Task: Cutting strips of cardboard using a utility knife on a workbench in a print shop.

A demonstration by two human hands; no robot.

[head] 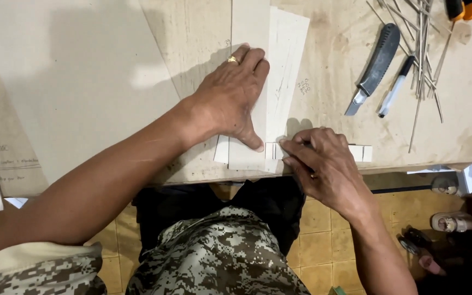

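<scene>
White card strips point(279, 82) on stained wooden bench point(334, 93), left hand point(230, 98) flat on them, right hand point(323, 164) pinching pen, tiled floor point(312, 240)

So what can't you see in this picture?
- Head view: whatever the right hand pinches is hidden by its fingers.
- The strips under the left hand are partly covered.
- The thin rods and orange tool are cut off by the top edge.

No packages, labels, signs or screens show anywhere on the worktable or on the tiled floor below.
</scene>
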